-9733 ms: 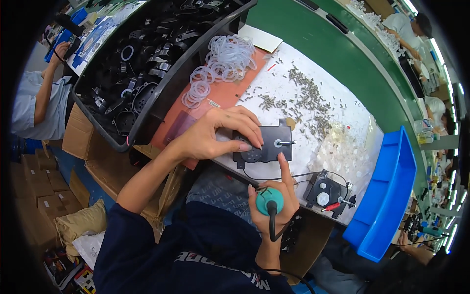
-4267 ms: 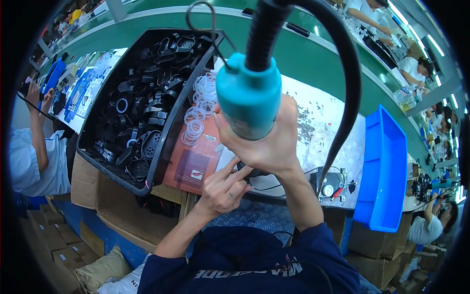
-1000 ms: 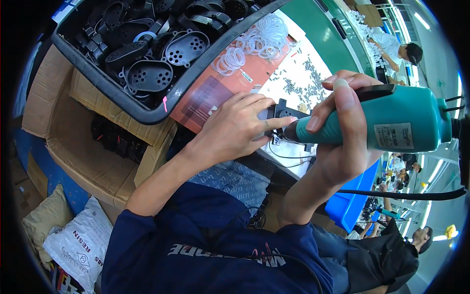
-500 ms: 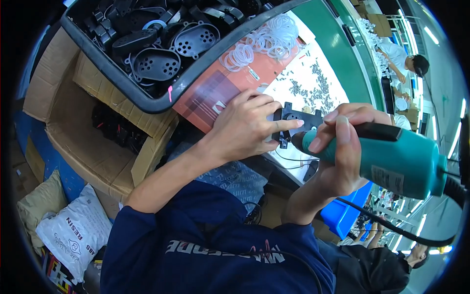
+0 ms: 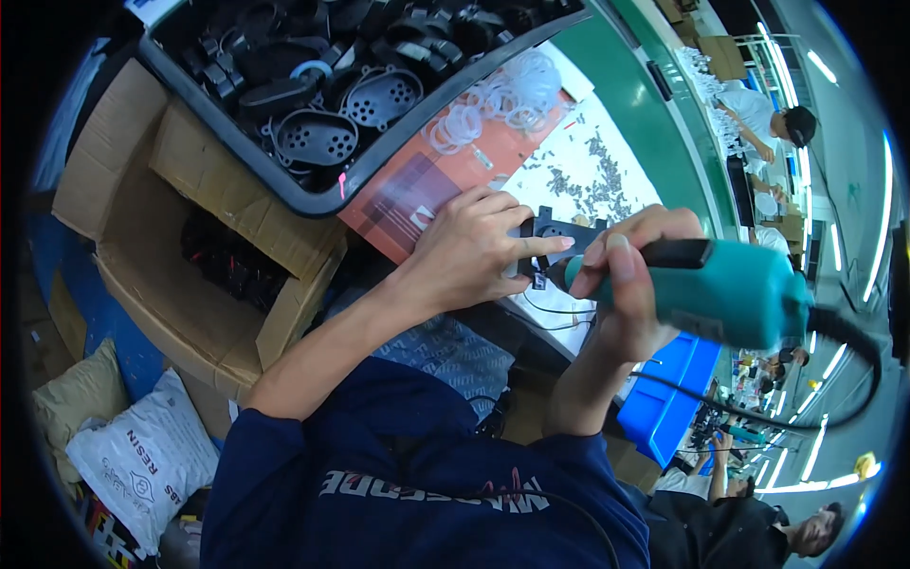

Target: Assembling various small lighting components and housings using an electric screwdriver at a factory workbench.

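Observation:
My left hand (image 5: pixel 464 251) is closed on a black plastic part (image 5: pixel 559 228) at the edge of the work surface, its index finger stretched along the part's face. In my right hand (image 5: pixel 630 294) is a teal electric screwdriver (image 5: pixel 725 294), with the fingers wrapped round its front end. The driver's nose meets the part just beside my left fingertips. My left fingers and the nose hide the bit and any screw under it. Many small dark screws (image 5: pixel 607 175) lie scattered on a white sheet (image 5: pixel 538 180) beyond the part.
A black bin (image 5: pixel 379 156) of black perforated covers stands at the upper left. Clear rings (image 5: pixel 517 90) lie on an orange sheet (image 5: pixel 403 175). An open cardboard box (image 5: pixel 128 199) is at left, a blue bin (image 5: pixel 664 398) at lower right. The screwdriver's cable (image 5: pixel 858 346) loops at right. Other people sit further off.
The screwdriver and my right hand have shifted slightly left, with the driver's nose still at the black part. My left hand keeps its hold. The whole view has shifted a little.

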Demonstrator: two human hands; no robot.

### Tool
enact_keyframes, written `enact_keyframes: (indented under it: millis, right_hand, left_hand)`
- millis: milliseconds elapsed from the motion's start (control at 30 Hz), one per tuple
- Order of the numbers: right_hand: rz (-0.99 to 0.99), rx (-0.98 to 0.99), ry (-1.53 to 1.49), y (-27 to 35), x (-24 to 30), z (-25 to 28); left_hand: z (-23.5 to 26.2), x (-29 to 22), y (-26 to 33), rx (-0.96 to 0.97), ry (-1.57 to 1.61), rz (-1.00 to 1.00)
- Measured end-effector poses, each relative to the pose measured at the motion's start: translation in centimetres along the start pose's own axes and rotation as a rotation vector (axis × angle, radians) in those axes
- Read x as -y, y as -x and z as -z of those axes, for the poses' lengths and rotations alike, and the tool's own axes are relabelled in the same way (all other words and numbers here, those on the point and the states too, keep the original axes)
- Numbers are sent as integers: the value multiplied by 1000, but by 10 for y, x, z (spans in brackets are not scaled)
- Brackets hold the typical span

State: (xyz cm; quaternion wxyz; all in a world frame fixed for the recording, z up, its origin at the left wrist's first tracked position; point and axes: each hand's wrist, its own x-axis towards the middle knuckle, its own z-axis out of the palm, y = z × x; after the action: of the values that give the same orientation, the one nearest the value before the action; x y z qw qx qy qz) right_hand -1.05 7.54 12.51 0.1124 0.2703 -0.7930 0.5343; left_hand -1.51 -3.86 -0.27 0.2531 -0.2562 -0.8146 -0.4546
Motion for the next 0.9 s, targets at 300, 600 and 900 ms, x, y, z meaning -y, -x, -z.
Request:
enact_keyframes:
  millis: [300,600,900]
  right_hand:
    - [339,-350,-456,81,22,115]
    - [350,-628,-373,163,11,161]
    - [160,-721,-173,219,23,160]
  left_hand:
    - [11,-9,-27,43,502,282]
    - [-66,-6,-214,-329,1460,602]
    - [-190,87,-297,-433,-35,605]
